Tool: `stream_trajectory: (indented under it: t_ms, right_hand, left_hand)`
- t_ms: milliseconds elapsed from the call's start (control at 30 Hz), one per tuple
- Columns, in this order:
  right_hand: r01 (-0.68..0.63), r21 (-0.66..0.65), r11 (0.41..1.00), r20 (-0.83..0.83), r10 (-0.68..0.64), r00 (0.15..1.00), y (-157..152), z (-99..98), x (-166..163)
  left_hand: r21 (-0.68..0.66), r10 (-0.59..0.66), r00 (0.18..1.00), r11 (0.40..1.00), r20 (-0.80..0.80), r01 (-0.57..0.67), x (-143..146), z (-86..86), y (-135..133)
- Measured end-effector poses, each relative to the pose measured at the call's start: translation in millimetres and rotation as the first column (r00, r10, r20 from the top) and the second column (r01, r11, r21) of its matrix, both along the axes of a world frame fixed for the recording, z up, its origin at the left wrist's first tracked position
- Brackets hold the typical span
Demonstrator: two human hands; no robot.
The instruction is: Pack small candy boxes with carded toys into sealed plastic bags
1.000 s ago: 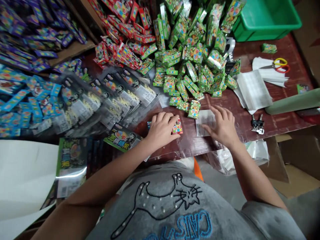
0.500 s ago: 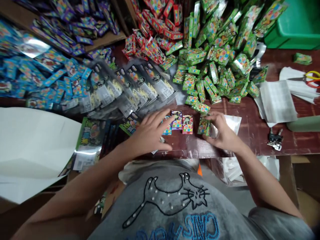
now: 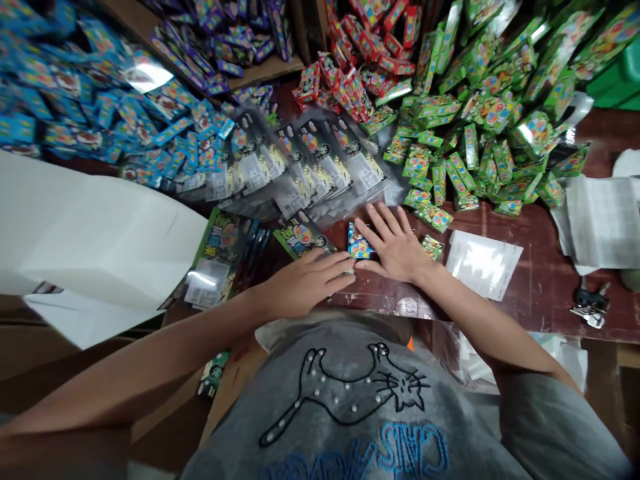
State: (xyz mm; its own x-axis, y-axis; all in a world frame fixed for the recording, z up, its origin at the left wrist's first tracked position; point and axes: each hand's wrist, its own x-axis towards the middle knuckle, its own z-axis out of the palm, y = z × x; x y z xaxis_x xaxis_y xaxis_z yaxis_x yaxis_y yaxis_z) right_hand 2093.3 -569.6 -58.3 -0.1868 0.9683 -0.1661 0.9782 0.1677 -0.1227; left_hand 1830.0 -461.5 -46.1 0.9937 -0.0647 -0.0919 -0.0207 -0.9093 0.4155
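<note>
My right hand [image 3: 396,244] lies flat, fingers spread, over a row of small candy boxes on the brown table [image 3: 540,287]; a blue box [image 3: 358,244] sticks out at its left and a green box [image 3: 432,247] at its right. My left hand [image 3: 306,281] rests palm down just left of them, fingers extended, touching a clear plastic bag [image 3: 395,303] at the table's front edge. An empty white-backed pouch [image 3: 483,264] lies to the right of my right hand. A printed green pouch [image 3: 302,237] lies just beyond my left hand.
Heaps of small boxes cover the back: green [image 3: 480,127], red [image 3: 360,73], purple [image 3: 220,40], blue [image 3: 90,113]. Printed clear pouches [image 3: 300,167] fan out mid-table. A large white sheet [image 3: 95,233] lies at left, paper stacks [image 3: 603,220] and keys [image 3: 589,307] at right.
My right hand slid left and flattened over the lined-up boxes, leaving the white pouch. My left hand drew back toward the table edge. The camera view shifted left.
</note>
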Motion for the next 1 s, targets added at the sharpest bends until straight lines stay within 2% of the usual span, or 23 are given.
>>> stream_trajectory:
  t_ms: [67, 133, 233, 333, 400, 500, 600, 667, 800, 1000]
  right_hand:
    - [-0.032, -0.012, 0.999, -0.001, 0.032, 0.999, 3, -9.9, -2]
    - [-0.042, -0.020, 0.999, -0.026, 0.042, 0.999, 1, -13.0, 2]
    - [-0.039, -0.016, 0.999, -0.086, 0.037, 0.996, -1, -11.0, 10]
    - [-0.008, -0.001, 1.000, -0.130, 0.008, 0.991, -1, -9.6, 13]
    - [0.013, 0.009, 1.000, -0.139, -0.012, 0.990, 0, -10.1, 12]
    - [0.039, 0.022, 0.999, -0.164, -0.035, 0.986, 2, -10.5, 9]
    - [0.042, 0.055, 0.998, -0.228, -0.028, 0.973, 6, -10.1, 1]
    - [0.016, 0.067, 0.998, -0.269, 0.003, 0.963, 8, -10.0, -6]
    - [-0.075, 0.026, 0.997, -0.344, 0.079, 0.936, 11, -9.3, -17]
    - [-0.280, -0.070, 0.957, -0.385, 0.233, 0.893, 11, -6.6, -11]
  left_hand:
    - [0.037, 0.018, 0.999, 0.999, 0.048, -0.020, 3, 11.0, -9]
    - [0.054, 0.088, 0.986, 0.994, 0.142, -0.097, 5, 24.6, -21]
    - [-0.025, 0.298, 0.923, 0.953, 0.243, -0.302, 6, 34.2, -40]
    - [-0.058, 0.555, 0.824, 0.832, 0.113, -0.552, 0, 17.6, -50]
    - [-0.019, 0.653, 0.757, 0.757, -0.029, -0.653, -10, -1.7, -50]
    - [-0.021, 0.674, 0.722, 0.729, -0.154, -0.685, -24, -21.8, -49]
    - [-0.064, 0.660, 0.727, 0.730, -0.190, -0.680, -31, -22.7, -50]
    - [-0.061, 0.683, 0.700, 0.705, -0.206, -0.706, -34, -18.8, -52]
    - [-0.087, 0.735, 0.642, 0.640, -0.219, -0.763, -41, -19.6, -54]
    - [-0.207, 0.727, 0.676, 0.648, -0.120, -0.733, -47, -33.3, -54]
